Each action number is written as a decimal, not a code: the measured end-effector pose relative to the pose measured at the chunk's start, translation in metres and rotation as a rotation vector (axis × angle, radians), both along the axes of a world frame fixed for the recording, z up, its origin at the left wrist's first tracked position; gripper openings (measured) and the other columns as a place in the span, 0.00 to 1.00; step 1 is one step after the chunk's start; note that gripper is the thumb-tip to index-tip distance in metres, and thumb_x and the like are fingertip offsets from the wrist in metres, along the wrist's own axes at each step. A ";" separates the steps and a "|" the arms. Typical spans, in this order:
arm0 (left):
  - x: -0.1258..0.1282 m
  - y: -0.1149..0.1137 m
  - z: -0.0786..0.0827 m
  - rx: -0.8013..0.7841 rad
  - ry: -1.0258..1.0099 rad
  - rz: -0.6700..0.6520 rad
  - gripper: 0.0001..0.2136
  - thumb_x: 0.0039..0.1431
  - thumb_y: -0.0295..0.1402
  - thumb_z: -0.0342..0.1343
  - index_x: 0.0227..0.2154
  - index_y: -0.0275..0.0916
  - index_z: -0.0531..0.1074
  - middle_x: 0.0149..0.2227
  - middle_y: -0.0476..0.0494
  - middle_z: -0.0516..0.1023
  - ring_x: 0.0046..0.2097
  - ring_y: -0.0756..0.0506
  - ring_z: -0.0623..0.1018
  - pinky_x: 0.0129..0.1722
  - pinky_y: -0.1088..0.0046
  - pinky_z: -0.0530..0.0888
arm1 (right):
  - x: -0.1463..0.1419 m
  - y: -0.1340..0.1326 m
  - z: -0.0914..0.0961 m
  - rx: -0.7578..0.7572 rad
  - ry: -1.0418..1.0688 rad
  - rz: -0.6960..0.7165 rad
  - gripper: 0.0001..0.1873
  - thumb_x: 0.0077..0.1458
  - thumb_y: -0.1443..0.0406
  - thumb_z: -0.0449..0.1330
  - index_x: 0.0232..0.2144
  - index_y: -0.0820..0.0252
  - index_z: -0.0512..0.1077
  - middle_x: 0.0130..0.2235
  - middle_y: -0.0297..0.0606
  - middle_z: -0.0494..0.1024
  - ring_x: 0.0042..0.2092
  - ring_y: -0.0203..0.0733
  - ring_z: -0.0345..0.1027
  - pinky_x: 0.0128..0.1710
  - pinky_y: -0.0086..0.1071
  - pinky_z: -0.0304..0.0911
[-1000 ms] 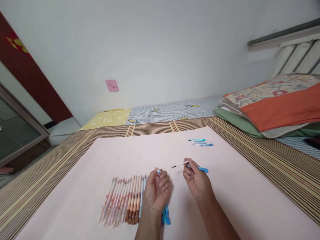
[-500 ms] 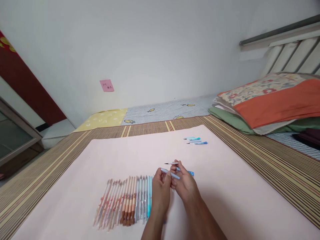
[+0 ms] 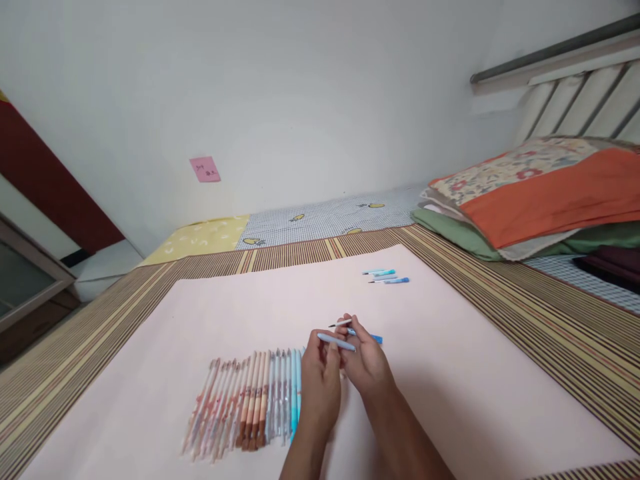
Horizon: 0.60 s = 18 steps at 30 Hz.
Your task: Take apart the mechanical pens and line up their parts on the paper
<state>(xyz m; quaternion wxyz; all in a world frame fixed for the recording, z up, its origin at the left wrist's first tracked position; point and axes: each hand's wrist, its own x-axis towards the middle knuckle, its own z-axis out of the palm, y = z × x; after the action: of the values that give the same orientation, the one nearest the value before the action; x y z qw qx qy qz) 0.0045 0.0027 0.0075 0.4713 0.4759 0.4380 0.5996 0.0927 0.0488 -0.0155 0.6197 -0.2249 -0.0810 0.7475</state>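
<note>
My left hand [image 3: 323, 380] is closed round the near end of a pale blue pen barrel [image 3: 336, 342] that points right across my fingers. Touching it, my right hand [image 3: 365, 360] pinches a thin white refill with a dark tip [image 3: 340, 324] and a blue pen end [image 3: 375, 339] sticks out to its right. Both hands hover over a pale pink sheet [image 3: 240, 313]. Just left of my left hand lies a row of several pens [image 3: 250, 403], peach, brown and blue, side by side.
A few loose blue pen parts [image 3: 386, 276] lie at the far side of the sheet. The sheet rests on a striped mat [image 3: 525, 300]. Folded orange and green bedding [image 3: 540, 200] is stacked at the right. A pink note [image 3: 205, 169] sticks on the wall.
My hands, apart a second ago, have come together. My left hand now holds the pale blue barrel crosswise against my right hand. The view has shifted slightly rightward.
</note>
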 end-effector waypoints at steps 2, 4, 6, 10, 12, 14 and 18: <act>-0.001 0.002 -0.002 -0.028 0.003 0.019 0.07 0.60 0.38 0.60 0.31 0.40 0.73 0.27 0.47 0.74 0.30 0.46 0.72 0.31 0.74 0.68 | 0.001 0.001 0.000 -0.019 0.070 0.030 0.19 0.44 0.58 0.74 0.33 0.56 0.69 0.25 0.26 0.67 0.25 0.34 0.64 0.16 0.26 0.54; -0.003 0.004 -0.004 -0.049 -0.022 0.025 0.08 0.58 0.38 0.62 0.29 0.40 0.72 0.24 0.49 0.72 0.27 0.47 0.70 0.29 0.74 0.67 | 0.003 0.002 0.000 -0.044 0.088 0.044 0.19 0.45 0.58 0.73 0.34 0.55 0.69 0.26 0.26 0.68 0.25 0.35 0.65 0.15 0.26 0.53; -0.003 0.006 -0.006 -0.068 -0.074 0.027 0.09 0.56 0.38 0.63 0.28 0.39 0.71 0.23 0.49 0.71 0.26 0.48 0.70 0.28 0.75 0.67 | 0.003 0.002 0.002 -0.060 0.051 0.039 0.19 0.46 0.56 0.73 0.35 0.55 0.69 0.25 0.26 0.67 0.25 0.35 0.65 0.15 0.27 0.53; -0.001 0.008 -0.013 -0.134 -0.161 0.006 0.11 0.55 0.40 0.63 0.28 0.38 0.72 0.23 0.49 0.72 0.26 0.49 0.71 0.28 0.74 0.68 | 0.004 0.001 0.006 -0.074 0.025 0.035 0.21 0.46 0.54 0.73 0.35 0.54 0.68 0.25 0.25 0.66 0.23 0.34 0.62 0.13 0.26 0.50; 0.001 0.008 -0.016 -0.183 -0.221 -0.021 0.11 0.55 0.40 0.62 0.28 0.38 0.72 0.23 0.49 0.73 0.26 0.49 0.72 0.28 0.73 0.69 | 0.004 0.000 0.009 -0.079 0.021 0.019 0.21 0.46 0.54 0.73 0.35 0.54 0.68 0.25 0.24 0.66 0.22 0.33 0.61 0.12 0.26 0.47; 0.004 0.008 -0.017 -0.227 -0.287 -0.043 0.10 0.54 0.39 0.62 0.28 0.37 0.72 0.22 0.49 0.74 0.25 0.49 0.72 0.28 0.74 0.69 | 0.005 -0.001 0.010 -0.081 0.001 0.014 0.21 0.46 0.53 0.72 0.35 0.53 0.68 0.24 0.24 0.65 0.20 0.33 0.59 0.11 0.25 0.45; 0.006 0.006 -0.010 -0.261 -0.422 -0.051 0.09 0.50 0.36 0.64 0.27 0.36 0.73 0.22 0.48 0.74 0.24 0.51 0.71 0.27 0.75 0.67 | 0.007 0.000 0.007 -0.088 -0.005 0.006 0.18 0.48 0.54 0.71 0.34 0.53 0.69 0.22 0.23 0.63 0.19 0.31 0.54 0.12 0.25 0.46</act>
<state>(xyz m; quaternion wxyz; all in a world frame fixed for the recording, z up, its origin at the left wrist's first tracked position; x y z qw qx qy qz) 0.0102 0.0090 -0.0030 0.6249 0.2862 0.3915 0.6118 0.0996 0.0493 -0.0080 0.6069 -0.2537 -0.0502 0.7515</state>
